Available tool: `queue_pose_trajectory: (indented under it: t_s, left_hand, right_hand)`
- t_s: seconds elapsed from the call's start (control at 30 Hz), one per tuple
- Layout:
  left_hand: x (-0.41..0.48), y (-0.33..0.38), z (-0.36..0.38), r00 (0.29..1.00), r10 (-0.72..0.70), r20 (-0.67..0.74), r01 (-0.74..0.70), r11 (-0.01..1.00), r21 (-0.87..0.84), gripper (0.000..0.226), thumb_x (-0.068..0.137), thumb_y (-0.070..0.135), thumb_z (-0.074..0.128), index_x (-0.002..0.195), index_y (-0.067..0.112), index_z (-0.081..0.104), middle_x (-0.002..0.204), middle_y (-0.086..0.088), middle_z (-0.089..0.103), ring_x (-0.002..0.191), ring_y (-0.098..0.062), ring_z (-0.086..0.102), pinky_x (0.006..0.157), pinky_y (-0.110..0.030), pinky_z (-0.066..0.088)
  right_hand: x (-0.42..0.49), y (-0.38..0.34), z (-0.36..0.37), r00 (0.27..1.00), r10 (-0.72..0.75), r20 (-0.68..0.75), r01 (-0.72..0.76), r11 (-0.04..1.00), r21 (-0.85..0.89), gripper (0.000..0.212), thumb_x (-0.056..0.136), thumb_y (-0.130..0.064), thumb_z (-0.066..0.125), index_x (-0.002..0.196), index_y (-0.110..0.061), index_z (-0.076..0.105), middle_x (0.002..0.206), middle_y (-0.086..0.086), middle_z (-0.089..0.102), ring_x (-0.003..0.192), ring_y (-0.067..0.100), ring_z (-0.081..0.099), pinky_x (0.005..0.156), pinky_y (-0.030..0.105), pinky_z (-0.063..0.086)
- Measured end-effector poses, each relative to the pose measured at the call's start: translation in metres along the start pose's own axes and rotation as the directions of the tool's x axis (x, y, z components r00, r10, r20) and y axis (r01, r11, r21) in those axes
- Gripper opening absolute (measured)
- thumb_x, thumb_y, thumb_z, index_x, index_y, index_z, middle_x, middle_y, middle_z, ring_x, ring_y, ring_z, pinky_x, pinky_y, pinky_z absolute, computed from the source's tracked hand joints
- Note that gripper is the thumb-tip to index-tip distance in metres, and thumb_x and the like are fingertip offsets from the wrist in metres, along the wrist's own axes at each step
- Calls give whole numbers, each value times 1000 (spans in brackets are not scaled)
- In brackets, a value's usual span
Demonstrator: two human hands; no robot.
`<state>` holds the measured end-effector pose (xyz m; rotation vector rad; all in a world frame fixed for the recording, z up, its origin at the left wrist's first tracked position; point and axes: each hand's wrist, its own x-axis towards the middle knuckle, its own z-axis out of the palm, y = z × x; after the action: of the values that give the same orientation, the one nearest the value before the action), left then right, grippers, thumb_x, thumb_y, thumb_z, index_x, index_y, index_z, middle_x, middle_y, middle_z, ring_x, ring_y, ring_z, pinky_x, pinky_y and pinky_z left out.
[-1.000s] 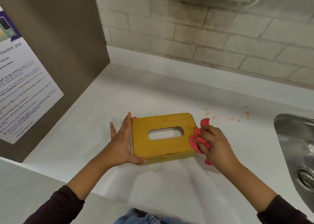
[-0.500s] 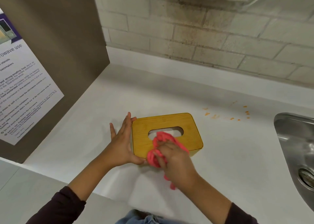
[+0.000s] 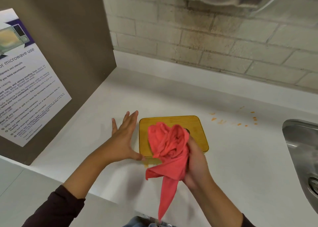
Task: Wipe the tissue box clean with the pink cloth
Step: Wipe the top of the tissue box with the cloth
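The pink cloth (image 3: 169, 145) is bunched up and gripped in the right hand (image 3: 196, 164), held over the tissue box (image 3: 197, 137). The box's left side is braced by the flat, open left hand (image 3: 123, 139). All of it's sat on the white counter (image 3: 240, 158), orange specks (image 3: 240, 121) nearby.

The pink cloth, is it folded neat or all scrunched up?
Scrunched up. The pink cloth is bunched in loose folds in the right hand, above the tissue box, with one long corner dangling down.

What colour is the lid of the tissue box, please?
Yellowish wood tone, seen in the head view on the tissue box.
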<state>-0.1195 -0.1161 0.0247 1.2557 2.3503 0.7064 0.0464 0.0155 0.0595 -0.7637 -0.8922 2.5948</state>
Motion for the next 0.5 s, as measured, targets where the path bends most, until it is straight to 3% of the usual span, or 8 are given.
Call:
queue_pose_trajectory:
  t_s: [0.03,0.1,0.13,0.17,0.23,0.37,0.43,0.5]
  left_hand:
    - [-4,5,-4,998,-33,-56,31,999,-26,129,59,47,82,145,32,-14,155,10,-5,142,-5,-19,114,-41,-18]
    - [-17,22,-10,971,-119,-205,65,966,-252,90,70,25,79,142,27,25,149,2,32,141,-16,25,117,-33,22]
    - [-25,34,-10,958,-155,-240,43,909,-414,64,72,19,77,128,27,46,135,3,50,129,-16,45,103,-21,40]
    - [-35,48,-8,956,-164,-242,3,833,-553,44,72,20,77,111,28,57,117,5,63,114,-14,57,88,-12,47]
    - [-54,79,1,965,-99,-242,-85,758,-646,34,64,35,78,95,30,63,97,8,69,94,-5,64,77,-7,46]
    - [-66,112,16,960,-56,-274,-117,808,-578,31,66,44,79,92,37,63,91,26,66,83,4,59,70,-3,40]
    - [-64,113,7,944,-43,-328,-157,816,-557,19,70,34,76,82,33,62,80,18,65,70,0,57,63,-5,39]
    - [-65,116,-12,936,-40,-350,-204,749,-631,9,68,30,68,76,30,62,75,9,64,63,-3,57,61,-9,45]
  right_hand:
    - [0,-4,1,1000,12,9,-13,992,125,62,83,-33,54,130,6,45,129,24,54,121,38,51,103,52,39]
    - [0,-12,3,998,-29,47,16,963,270,50,86,-34,49,120,2,59,121,22,62,112,35,60,90,46,51]
    - [0,-14,4,996,-50,77,22,946,324,46,87,-35,47,111,-1,67,113,20,67,104,33,64,82,43,55]
    - [1,-15,4,993,-67,95,28,931,363,42,87,-35,46,104,-4,71,105,18,70,98,31,67,77,40,56]
    - [3,-17,4,989,-94,115,44,925,379,39,86,-30,42,94,-8,73,97,14,71,92,29,68,79,38,55]
    - [6,-17,9,991,-38,128,0,957,289,44,76,-21,50,112,-1,66,117,23,62,110,36,58,102,48,40]
    - [9,-14,11,994,4,108,-26,979,202,56,74,-20,57,125,3,55,130,28,53,121,40,50,106,53,34]
    - [11,-14,13,991,32,128,-52,986,156,61,77,-17,56,133,3,44,131,28,52,121,41,50,104,53,36]
